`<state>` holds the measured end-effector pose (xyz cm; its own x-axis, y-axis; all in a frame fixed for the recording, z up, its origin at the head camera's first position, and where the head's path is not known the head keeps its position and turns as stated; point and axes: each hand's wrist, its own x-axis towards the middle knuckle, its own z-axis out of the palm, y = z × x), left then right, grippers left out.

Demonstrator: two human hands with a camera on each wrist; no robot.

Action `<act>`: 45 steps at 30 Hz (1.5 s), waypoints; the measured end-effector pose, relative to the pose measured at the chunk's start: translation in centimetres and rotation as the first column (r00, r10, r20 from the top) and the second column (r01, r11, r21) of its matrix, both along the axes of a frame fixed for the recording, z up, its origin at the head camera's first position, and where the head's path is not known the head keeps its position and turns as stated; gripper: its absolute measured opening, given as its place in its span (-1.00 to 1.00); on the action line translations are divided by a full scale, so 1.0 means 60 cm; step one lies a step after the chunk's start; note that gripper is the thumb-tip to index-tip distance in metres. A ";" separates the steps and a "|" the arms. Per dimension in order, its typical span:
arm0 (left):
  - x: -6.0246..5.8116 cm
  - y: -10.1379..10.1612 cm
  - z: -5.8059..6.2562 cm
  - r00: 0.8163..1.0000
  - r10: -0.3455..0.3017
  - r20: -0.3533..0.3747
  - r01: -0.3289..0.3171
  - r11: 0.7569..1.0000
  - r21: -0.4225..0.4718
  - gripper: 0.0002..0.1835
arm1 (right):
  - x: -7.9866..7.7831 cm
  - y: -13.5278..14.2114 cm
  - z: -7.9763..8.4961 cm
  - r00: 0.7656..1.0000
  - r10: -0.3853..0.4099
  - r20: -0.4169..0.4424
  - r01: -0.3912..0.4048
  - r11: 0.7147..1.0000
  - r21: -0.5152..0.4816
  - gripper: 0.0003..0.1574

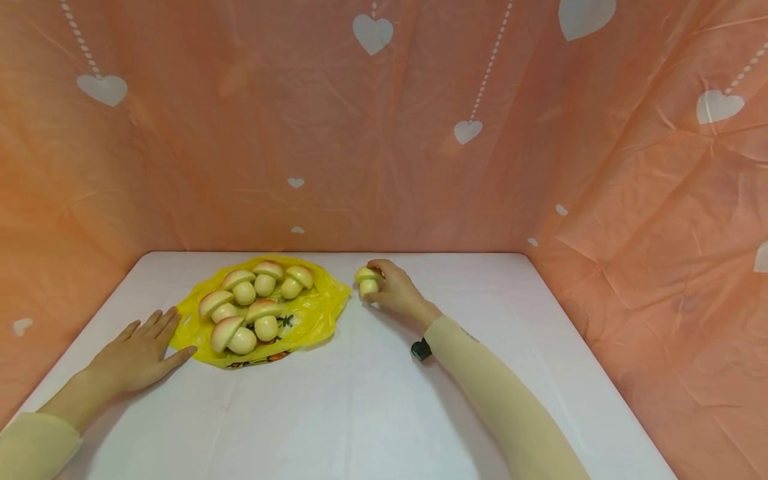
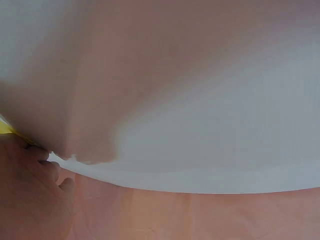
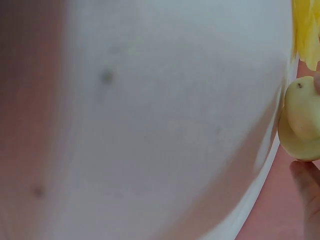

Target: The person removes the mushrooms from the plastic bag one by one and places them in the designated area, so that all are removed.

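My right hand (image 1: 397,289) grips a toy mushroom (image 1: 369,281) with a pale stem and yellowish cap, just right of a yellow plastic bag (image 1: 327,310). In the right wrist view the same mushroom (image 3: 302,117) shows at the right edge, with fingertips (image 3: 305,175) against it. Spread flat on the table, the bag carries several more mushrooms (image 1: 265,327) with reddish caps, lying close together. My left hand (image 1: 141,350) lies with straight, spread fingers at the bag's left edge, the thumb over its border. Only part of that hand (image 2: 32,185) appears in the left wrist view.
A white-covered table (image 1: 336,413) extends under everything. Orange sheeting with white hearts (image 1: 336,133) encloses it at the back and both sides. A dark band-mounted object (image 1: 421,350) sits at the right wrist, near the sleeve (image 1: 498,393).
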<state>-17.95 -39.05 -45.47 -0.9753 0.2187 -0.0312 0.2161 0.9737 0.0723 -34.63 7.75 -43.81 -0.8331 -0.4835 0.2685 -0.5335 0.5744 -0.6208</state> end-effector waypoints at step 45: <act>-0.001 -0.001 -0.003 1.000 -0.002 0.000 0.002 1.000 0.006 -0.01 | 0.052 -0.086 0.029 0.986 -0.063 -0.157 0.031 0.980 -0.197 -0.11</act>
